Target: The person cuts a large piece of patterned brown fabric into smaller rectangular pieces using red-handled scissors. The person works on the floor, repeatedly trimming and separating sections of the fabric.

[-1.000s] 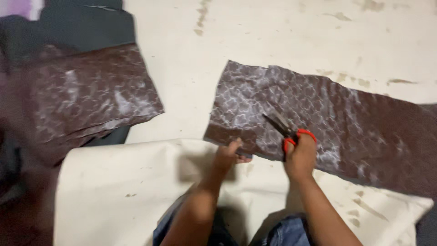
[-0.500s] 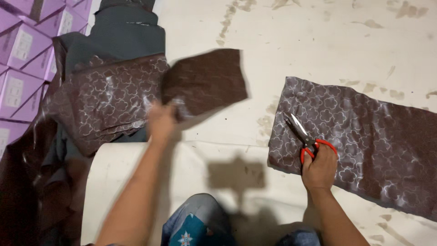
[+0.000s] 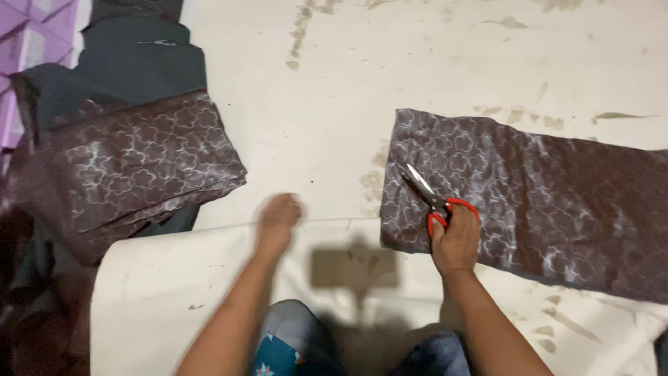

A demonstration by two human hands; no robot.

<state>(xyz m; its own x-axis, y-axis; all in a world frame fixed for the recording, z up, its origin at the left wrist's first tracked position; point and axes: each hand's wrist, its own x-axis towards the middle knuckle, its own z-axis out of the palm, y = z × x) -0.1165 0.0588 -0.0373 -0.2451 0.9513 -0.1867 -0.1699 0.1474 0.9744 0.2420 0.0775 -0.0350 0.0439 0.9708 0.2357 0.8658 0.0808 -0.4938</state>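
My right hand (image 3: 456, 240) grips red-handled scissors (image 3: 433, 197), their blades resting closed on the near left part of a long strip of dark brown fabric with a pale flower pattern (image 3: 543, 195). My left hand (image 3: 277, 221) hovers blurred over the pale floor, fingers loosely curled and holding nothing, between that strip and a stack of cut pieces of the same patterned fabric (image 3: 139, 163) at the left.
A cream sheet (image 3: 174, 299) lies under my arms near my knees. Dark cloth (image 3: 132, 63) lies behind the stack, and purple boxes (image 3: 28, 35) stand at the far left. The stained pale floor (image 3: 417, 56) stretches beyond.
My left hand carried a cut piece of fabric over to the left stack, let it go, and has drawn back toward the middle. My right hand stayed on the scissors.
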